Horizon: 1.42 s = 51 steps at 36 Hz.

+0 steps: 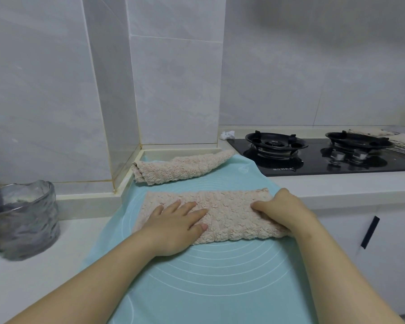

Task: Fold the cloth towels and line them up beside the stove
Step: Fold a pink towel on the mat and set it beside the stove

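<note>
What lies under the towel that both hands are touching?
The towel lies on a light blue mat, which shows in front of it and behind it. The part of the mat beneath the towel is covered, so anything there cannot be seen.

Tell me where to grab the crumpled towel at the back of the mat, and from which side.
Crumpled towel: pinch the tapered right end, the one nearest the stove, probably coming from above and the right. That end lies thin and flat at the back of the mat, while the left end is bunched thick beside the wall ledge.
</note>
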Each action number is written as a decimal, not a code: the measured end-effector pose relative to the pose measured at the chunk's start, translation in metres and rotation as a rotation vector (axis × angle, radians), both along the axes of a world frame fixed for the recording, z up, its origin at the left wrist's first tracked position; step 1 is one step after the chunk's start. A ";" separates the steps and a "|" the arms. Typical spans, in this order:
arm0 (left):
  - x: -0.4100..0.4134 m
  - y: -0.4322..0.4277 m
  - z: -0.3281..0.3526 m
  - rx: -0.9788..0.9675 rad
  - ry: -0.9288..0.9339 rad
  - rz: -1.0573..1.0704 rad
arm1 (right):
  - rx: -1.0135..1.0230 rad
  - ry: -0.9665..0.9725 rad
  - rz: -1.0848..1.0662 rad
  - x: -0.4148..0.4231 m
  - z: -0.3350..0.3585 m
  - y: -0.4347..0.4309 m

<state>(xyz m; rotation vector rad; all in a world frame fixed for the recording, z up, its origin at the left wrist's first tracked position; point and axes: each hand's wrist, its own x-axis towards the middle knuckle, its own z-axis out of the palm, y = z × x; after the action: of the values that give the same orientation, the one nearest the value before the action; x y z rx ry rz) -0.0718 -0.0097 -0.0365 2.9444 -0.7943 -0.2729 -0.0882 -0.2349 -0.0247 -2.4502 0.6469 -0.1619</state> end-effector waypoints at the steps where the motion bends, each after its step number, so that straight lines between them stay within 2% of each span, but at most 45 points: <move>1: 0.000 0.000 0.000 -0.006 0.001 -0.001 | 0.016 -0.012 0.003 0.000 0.001 0.001; 5: 0.004 0.001 -0.002 -0.048 0.010 0.001 | 0.072 -0.169 0.023 -0.001 0.005 0.002; 7: 0.007 0.001 -0.003 -0.160 -0.006 0.034 | 0.130 -0.272 0.070 -0.001 0.006 0.003; 9: 0.009 0.002 -0.001 -0.483 -0.031 0.171 | 0.234 -0.386 0.107 0.000 0.009 0.006; 11: 0.011 0.004 0.006 -0.914 0.000 0.342 | 0.369 -0.510 0.107 0.002 0.014 0.009; 13: 0.015 0.005 0.012 -1.245 0.102 0.430 | 0.583 -0.587 0.103 0.001 0.021 0.014; 16: 0.016 0.006 0.019 -1.515 0.348 0.446 | 0.948 -0.614 0.171 -0.004 0.029 0.025; 19: 0.014 0.006 0.021 -1.678 0.628 0.477 | 1.146 -0.577 0.314 -0.006 0.028 0.040; 22: 0.018 0.009 0.021 -1.763 0.768 0.526 | 1.174 -0.420 0.588 -0.004 0.021 0.060; 25: 0.020 0.015 0.020 -1.780 0.847 0.522 | 1.038 -0.257 0.745 -0.001 0.014 0.072; 28: 0.022 0.018 0.018 -1.777 0.905 0.506 | 0.970 -0.323 0.735 0.003 0.013 0.073; 31: 0.021 0.016 0.019 -1.747 0.770 0.515 | 0.910 -0.449 0.692 0.001 0.012 0.068; 33: 0.020 0.016 0.020 -1.659 0.693 0.502 | 0.880 -0.482 0.675 0.001 0.011 0.067; 37: 0.020 0.025 0.025 -1.513 0.650 0.461 | 0.826 -0.473 0.662 0.000 0.007 0.066; 40: 0.021 0.032 0.029 -1.475 0.610 0.443 | 0.768 -0.469 0.679 -0.003 0.005 0.070; 45: 0.025 0.045 0.027 -1.242 0.420 0.435 | 0.683 -0.493 0.704 -0.004 0.001 0.074; 51: 0.025 0.059 0.028 -1.080 0.380 0.418 | 0.497 -0.462 0.707 -0.003 -0.005 0.074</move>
<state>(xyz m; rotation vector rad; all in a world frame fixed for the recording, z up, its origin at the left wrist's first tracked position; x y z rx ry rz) -0.0464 0.0490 -0.0087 1.8732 -0.1449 -0.2453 -0.0907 -0.1606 -0.0296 -1.9155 -0.3532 -0.2345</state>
